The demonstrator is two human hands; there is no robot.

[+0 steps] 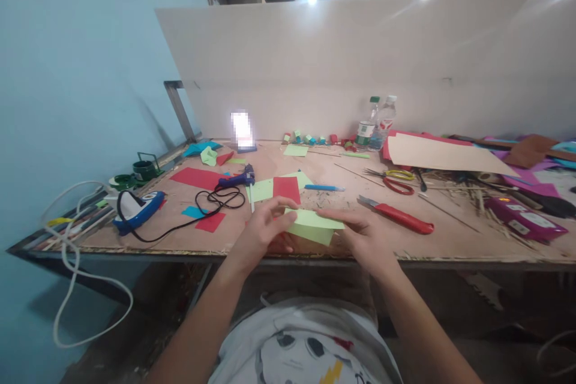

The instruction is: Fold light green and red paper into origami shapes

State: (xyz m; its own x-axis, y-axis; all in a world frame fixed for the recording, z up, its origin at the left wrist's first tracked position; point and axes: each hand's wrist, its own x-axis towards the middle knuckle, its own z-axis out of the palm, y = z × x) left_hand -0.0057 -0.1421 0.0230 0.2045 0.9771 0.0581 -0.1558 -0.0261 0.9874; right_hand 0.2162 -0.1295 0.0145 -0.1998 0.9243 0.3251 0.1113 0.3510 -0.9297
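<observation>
A folded piece of light green paper [310, 227] is held just above the table's front edge, between my two hands. My left hand [266, 227] pinches its left end between thumb and fingers. At the right end, my right hand [360, 234] grips the paper, with the index finger stretched along its upper edge. Just beyond the hands lie a red paper rectangle [287, 188] and a light green sheet [261, 191] partly under it. A blue pen [324, 188] rests to their right, and a blue glue gun [237, 177] with a black cord to their left.
On the right lie a red-handled utility knife [400, 216], scissors [396, 179] and a purple power strip [524, 219]. Two bottles [375, 123] and small paper pieces [308, 138] line the back. A blue-and-white power strip [139, 212] with cords sits at left, near a lit screen [243, 130].
</observation>
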